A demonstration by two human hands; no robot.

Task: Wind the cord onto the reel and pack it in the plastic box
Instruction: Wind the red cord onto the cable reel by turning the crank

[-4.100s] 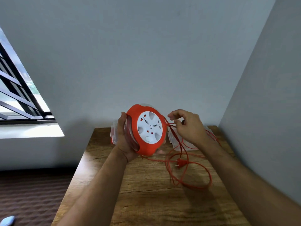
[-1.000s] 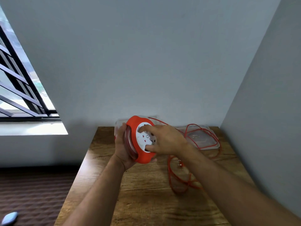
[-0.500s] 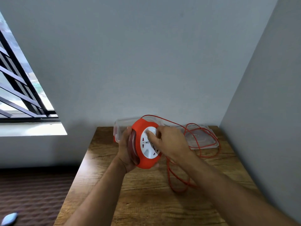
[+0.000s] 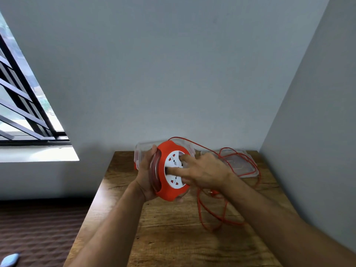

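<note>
An orange reel (image 4: 163,189) with a white socket face is held upright above the wooden table (image 4: 173,237). My left hand (image 4: 146,176) grips its back and rim. My right hand (image 4: 200,170) lies on the white face with fingers pressed into its recesses. The orange cord (image 4: 215,220) leaves the top of the reel, arcs right over the clear lid (image 4: 240,166), and lies in loose loops on the table. Its plug (image 4: 212,193) shows beside my right wrist. The clear plastic box (image 4: 140,153) stands behind the reel, mostly hidden.
Grey walls close the table's far and right sides. A barred window (image 4: 23,112) and white sill are at the left. Dark patterned floor lies left of the table, with a pale blue object (image 4: 9,260) at the bottom left corner.
My right hand left the cord and went onto the reel's white face, turning it. The loose loops on the table have shrunk and drawn toward the reel.
</note>
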